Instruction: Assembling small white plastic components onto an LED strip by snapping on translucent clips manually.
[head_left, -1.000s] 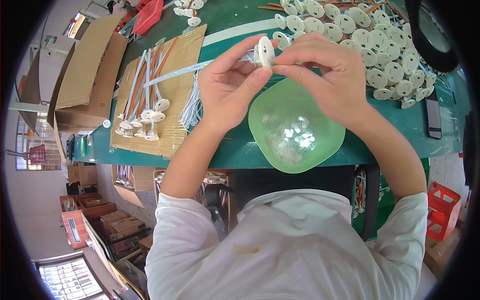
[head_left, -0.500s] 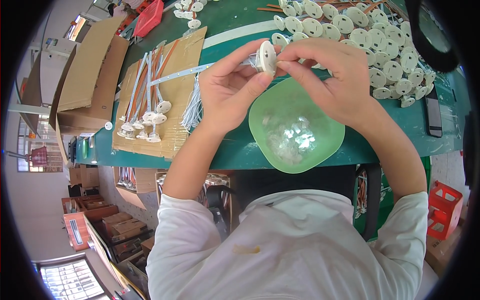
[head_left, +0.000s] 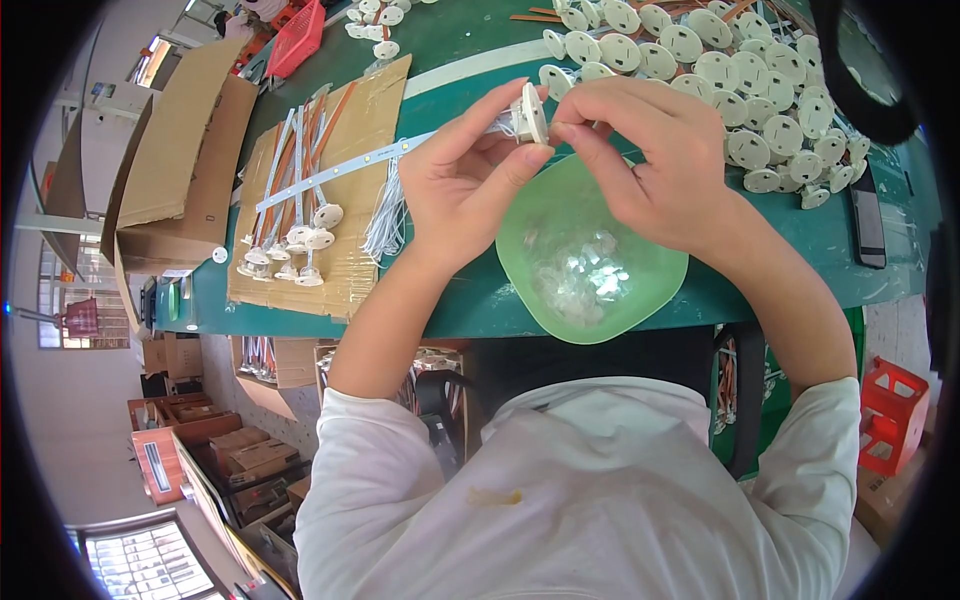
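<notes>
My left hand is closed on a white round disc with thin wires behind it, held up edge-on over the table. From that hand a pale LED strip runs out to the left. My right hand pinches with thumb and forefinger close beside the disc's face; whatever lies between those fingertips is too small to make out. Below both hands stands a light green bowl containing a heap of small clear, shiny pieces.
Left of me, a cardboard sheet bears several strips with discs and a bundle of white wires. Many white discs crowd the far right, near a dark phone. An open carton and a red basket sit farther left.
The disc has turned more edge-on in my left hand. The LED strip's free end has swung left and down across the cardboard. My right hand has shifted slightly left.
</notes>
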